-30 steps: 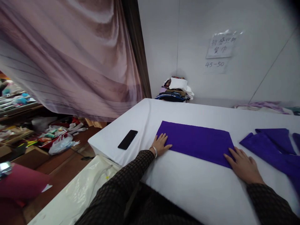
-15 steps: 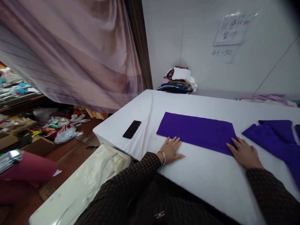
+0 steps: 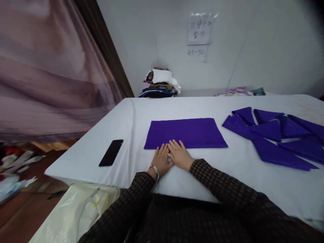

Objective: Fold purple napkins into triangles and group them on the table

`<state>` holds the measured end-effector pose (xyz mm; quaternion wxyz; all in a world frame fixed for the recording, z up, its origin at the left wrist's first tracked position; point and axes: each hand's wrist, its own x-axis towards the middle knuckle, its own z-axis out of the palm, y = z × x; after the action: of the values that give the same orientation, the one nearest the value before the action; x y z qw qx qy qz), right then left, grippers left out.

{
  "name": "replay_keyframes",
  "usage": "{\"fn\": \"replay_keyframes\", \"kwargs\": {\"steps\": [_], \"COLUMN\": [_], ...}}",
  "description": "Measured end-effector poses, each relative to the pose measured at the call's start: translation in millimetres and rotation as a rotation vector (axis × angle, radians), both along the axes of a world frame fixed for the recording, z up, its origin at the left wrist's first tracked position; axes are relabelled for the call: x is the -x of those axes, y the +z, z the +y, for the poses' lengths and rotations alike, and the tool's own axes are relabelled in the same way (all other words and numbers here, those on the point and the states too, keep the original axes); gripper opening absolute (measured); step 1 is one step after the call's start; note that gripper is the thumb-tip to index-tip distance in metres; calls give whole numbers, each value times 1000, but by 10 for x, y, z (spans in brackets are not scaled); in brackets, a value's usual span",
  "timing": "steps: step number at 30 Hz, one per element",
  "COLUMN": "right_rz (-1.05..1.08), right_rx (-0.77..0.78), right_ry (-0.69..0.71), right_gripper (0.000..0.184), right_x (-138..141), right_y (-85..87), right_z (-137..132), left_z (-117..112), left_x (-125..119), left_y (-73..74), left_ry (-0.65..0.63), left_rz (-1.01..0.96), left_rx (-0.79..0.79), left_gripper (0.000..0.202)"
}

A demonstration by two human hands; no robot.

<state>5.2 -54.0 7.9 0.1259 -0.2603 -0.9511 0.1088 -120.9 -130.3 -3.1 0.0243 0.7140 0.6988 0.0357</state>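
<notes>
A purple cloth (image 3: 186, 131), folded into a flat rectangle, lies on the white-covered table (image 3: 197, 168) in front of me. My left hand (image 3: 162, 160), with a silver bracelet at the wrist, rests flat with its fingertips on the cloth's near edge. Right beside it, my right hand (image 3: 180, 154) lies flat with fingers stretched over the same edge. The two hands touch each other, the right partly over the left. More purple cloths (image 3: 268, 135) are spread loosely to the right.
A black phone (image 3: 111, 153) lies on the table's left part. Behind the table stands a pile of folded clothes (image 3: 162, 82). A pink curtain (image 3: 50, 67) hangs at left, and a plastic-covered surface (image 3: 73, 209) adjoins the near left corner. Paper signs (image 3: 198, 32) hang on the wall.
My right hand has moved left from the cloth's right end to beside my left hand. My left hand now touches the near edge. The view has turned right, showing more purple cloths.
</notes>
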Motion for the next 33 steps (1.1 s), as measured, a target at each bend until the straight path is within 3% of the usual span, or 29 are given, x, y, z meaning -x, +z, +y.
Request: {"fn": "replay_keyframes", "kwargs": {"steps": [4,8,11,15,18,24,27,30,33], "right_rz": [-17,-46,-89,-150,-170,-159,-144,-142,-146], "right_rx": [70,76,60,26,0,-28,-41,-55,-65], "right_ry": [-21,10,-26,-191,-292,-320,-317,-306,-294], "right_gripper": [59,69,70,70,68,68,66,64,62], "right_x": [-23,-337,-789,-1555,-1953,-2061,-2044,-2051,-2060], "right_y": [-99,-123,-136,-157,-161,-193,-219,-228,-229], "right_z": [1,144,323,497,522,497,501,504,503], "left_z": [17,18,29,46,53,87,203,424,674], "left_x": [48,67,86,104,109,66,-198,-705,-1243], "left_y": [-57,-84,-107,-129,-112,34,137,199,173], "left_ry": [4,-7,0,-14,-7,42,18,-194,-387], "left_rz": [66,87,77,69,81,101,76,-6,-78], "left_rx": [-4,-46,-48,-61,-38,68,49,-4,-41], "left_gripper": [69,72,76,75,75,78,81,83,85]}}
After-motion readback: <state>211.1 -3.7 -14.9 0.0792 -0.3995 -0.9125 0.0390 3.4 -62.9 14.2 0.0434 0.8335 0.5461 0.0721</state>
